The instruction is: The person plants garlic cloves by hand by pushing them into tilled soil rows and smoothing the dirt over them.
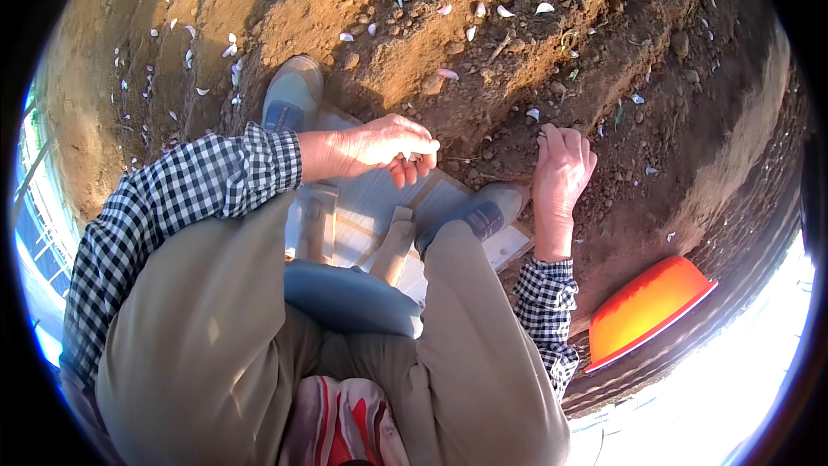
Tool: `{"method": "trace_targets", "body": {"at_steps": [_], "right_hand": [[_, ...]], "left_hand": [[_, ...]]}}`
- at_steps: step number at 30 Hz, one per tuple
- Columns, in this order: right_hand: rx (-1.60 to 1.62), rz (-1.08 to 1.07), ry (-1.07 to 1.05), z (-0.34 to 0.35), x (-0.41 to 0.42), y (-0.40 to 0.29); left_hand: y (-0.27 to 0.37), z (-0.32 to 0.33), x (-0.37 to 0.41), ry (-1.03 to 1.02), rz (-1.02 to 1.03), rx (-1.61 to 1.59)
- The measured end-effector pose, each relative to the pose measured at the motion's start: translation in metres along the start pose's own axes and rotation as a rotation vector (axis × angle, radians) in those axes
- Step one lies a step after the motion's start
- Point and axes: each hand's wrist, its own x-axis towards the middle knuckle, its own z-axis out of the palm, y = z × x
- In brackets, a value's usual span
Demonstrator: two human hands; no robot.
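Note:
My left hand (398, 149) hovers above the gap between my shoes, palm turned inward, fingers curled around small whitish pieces (411, 156) that look like garlic cloves. My right hand (564, 158) is low at the soil (482, 133), thumb and fingertips pinched together at a small pale piece (542, 134), probably a clove; the fingers hide most of it. Just beyond those fingertips lies a white garlic clove (533, 114). A pinkish clove (447, 74) rests on the earth ahead of my left hand. Many more cloves are scattered along the furrowed ground.
An orange basin (650, 314) stands on the ground at the right, its inside hidden. My shoes (294, 94) are at a pale board (362, 200) with wooden pieces (394, 246) on it. Something blue, perhaps a seat (349, 294), shows between my legs.

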Motion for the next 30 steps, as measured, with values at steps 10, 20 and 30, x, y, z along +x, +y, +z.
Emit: {"method": "trace_targets", "body": {"at_steps": [10,20,30], "right_hand": [[0.644,0.095,-0.051,-0.036,0.008,-0.063],[0.173,-0.071,-0.029,0.01,0.03,-0.01],[0.324,-0.342,0.027,0.009,0.056,-0.11]], "left_hand": [[0.001,0.01,-0.002,-0.05,0.022,-0.124],[-0.021,-0.017,-0.021,-0.276,-0.194,0.211],[-0.023,-0.037,-0.021,-0.025,-0.09,-0.041]]}}
